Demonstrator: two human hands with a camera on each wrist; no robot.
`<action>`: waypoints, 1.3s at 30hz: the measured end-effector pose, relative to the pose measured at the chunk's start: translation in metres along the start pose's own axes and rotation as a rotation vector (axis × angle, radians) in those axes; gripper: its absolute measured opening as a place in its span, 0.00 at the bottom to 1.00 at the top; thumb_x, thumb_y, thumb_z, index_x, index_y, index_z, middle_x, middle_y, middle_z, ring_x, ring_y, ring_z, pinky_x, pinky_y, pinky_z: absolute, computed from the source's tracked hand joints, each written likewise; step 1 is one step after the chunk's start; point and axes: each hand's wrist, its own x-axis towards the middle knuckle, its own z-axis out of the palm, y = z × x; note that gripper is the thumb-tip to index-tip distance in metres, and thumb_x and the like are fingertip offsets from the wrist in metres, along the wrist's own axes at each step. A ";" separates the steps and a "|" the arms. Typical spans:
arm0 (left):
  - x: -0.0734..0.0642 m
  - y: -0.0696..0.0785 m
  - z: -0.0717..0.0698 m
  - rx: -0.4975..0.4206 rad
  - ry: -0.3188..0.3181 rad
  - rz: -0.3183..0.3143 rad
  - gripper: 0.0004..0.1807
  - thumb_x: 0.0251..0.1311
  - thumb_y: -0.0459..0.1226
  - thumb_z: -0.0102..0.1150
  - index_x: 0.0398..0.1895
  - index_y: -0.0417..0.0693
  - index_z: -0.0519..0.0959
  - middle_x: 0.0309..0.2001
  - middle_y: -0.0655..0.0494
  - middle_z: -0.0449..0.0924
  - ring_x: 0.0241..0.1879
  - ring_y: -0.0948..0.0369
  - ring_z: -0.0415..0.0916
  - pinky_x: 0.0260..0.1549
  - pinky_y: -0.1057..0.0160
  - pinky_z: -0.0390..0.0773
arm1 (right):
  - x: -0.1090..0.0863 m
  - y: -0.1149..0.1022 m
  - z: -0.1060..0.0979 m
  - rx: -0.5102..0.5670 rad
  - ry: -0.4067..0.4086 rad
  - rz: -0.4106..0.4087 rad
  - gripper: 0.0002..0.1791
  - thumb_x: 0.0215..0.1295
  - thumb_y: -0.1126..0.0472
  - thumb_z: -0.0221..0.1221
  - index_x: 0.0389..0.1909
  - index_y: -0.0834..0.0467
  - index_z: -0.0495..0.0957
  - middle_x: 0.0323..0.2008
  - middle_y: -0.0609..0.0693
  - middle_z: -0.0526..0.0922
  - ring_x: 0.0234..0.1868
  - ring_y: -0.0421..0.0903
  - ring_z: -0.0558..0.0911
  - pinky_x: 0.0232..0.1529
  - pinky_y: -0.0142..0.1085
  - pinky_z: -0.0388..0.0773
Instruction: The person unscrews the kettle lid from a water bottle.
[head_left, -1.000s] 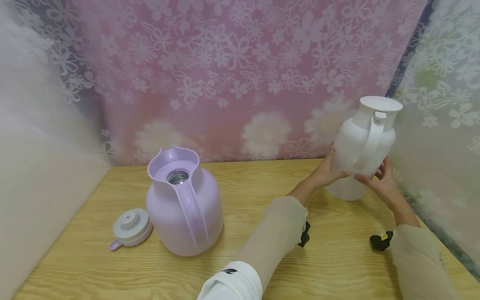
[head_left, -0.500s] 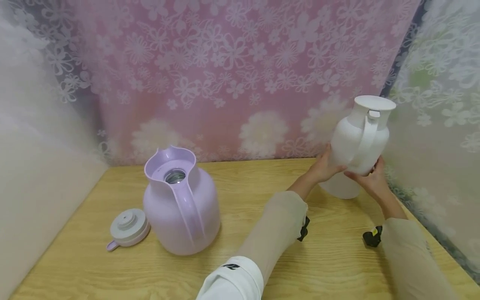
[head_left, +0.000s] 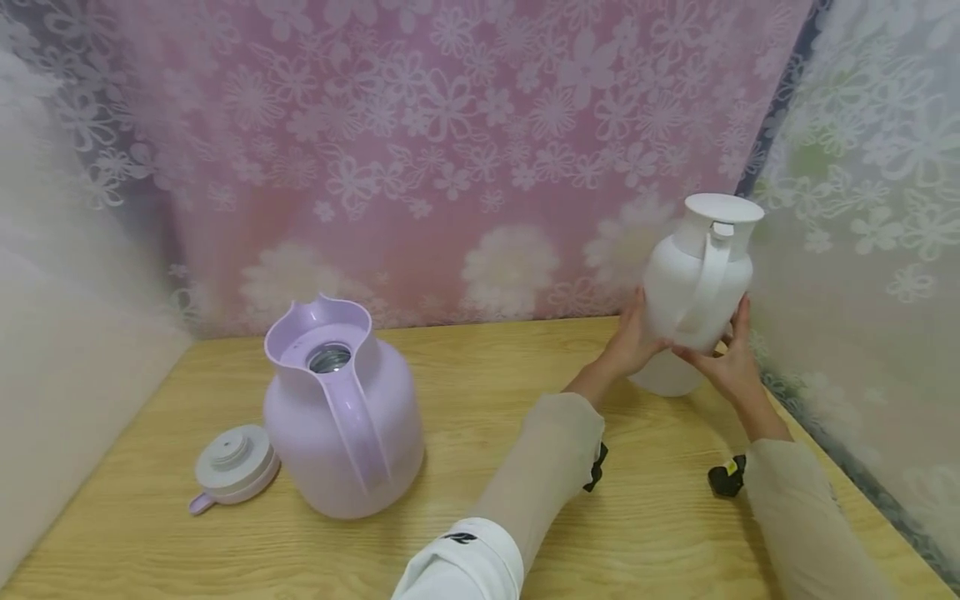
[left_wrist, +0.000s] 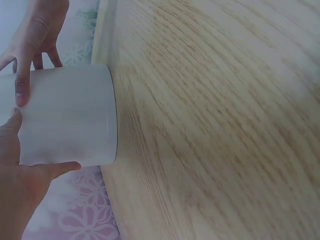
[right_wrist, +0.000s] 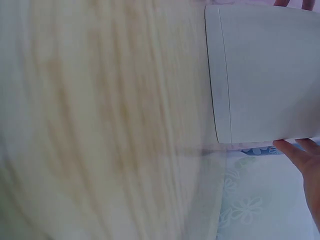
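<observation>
White vacuum jug [head_left: 667,279]: between left hand [head_left: 633,340] and right hand [head_left: 732,365], grips curled round its sides.
Handle [head_left: 709,279]: unheld; smooth walls might slip.
Position: desk's [head_left: 480,400] far right; base contact uncertain.
Lilac vacuum jug [head_left: 303,433]: uncovered; a knock could spill any contents.

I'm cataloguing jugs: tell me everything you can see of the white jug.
The white jug looks plastic: rounded, with a narrower neck, flat round lid in place, and a curved handle with a small tab on top, towards the wearer. A thin seam runs near the base. It is roughly upright at the right rear of the tabletop; whether its base touches is unclear. The left grip and right grip hold opposite sides.
</observation>
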 end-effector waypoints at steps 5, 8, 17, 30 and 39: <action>-0.002 -0.003 -0.005 0.015 0.010 0.030 0.51 0.59 0.43 0.58 0.72 0.50 0.30 0.71 0.51 0.38 0.68 0.57 0.40 0.60 0.60 0.53 | -0.004 -0.022 0.003 0.007 -0.002 0.001 0.63 0.55 0.63 0.64 0.67 0.38 0.18 0.71 0.50 0.31 0.63 0.67 0.54 0.52 0.58 0.62; -0.004 -0.002 -0.006 0.008 0.027 0.024 0.51 0.59 0.42 0.59 0.72 0.51 0.31 0.71 0.51 0.39 0.68 0.57 0.41 0.60 0.59 0.54 | -0.009 -0.035 0.005 0.013 0.000 0.009 0.62 0.55 0.63 0.64 0.67 0.39 0.19 0.71 0.49 0.31 0.63 0.68 0.54 0.53 0.55 0.63; -0.014 0.011 -0.009 0.029 0.088 -0.047 0.51 0.56 0.46 0.59 0.72 0.62 0.33 0.71 0.57 0.43 0.65 0.58 0.50 0.55 0.57 0.64 | -0.010 -0.035 0.002 0.049 0.018 -0.038 0.63 0.54 0.67 0.64 0.68 0.37 0.21 0.71 0.45 0.35 0.61 0.63 0.57 0.39 0.20 0.68; -0.034 0.033 -0.023 0.116 0.155 -0.066 0.49 0.57 0.49 0.58 0.72 0.66 0.35 0.70 0.58 0.48 0.60 0.56 0.62 0.50 0.57 0.70 | -0.018 -0.047 0.000 0.069 0.023 -0.064 0.64 0.53 0.70 0.64 0.67 0.33 0.23 0.71 0.43 0.35 0.60 0.60 0.60 0.39 0.18 0.68; -0.051 0.044 -0.028 0.119 0.210 -0.076 0.48 0.56 0.48 0.59 0.72 0.64 0.39 0.69 0.54 0.51 0.59 0.54 0.63 0.49 0.57 0.71 | -0.033 -0.076 0.002 0.076 -0.001 -0.081 0.64 0.52 0.73 0.64 0.68 0.33 0.24 0.71 0.46 0.36 0.60 0.62 0.60 0.39 0.18 0.68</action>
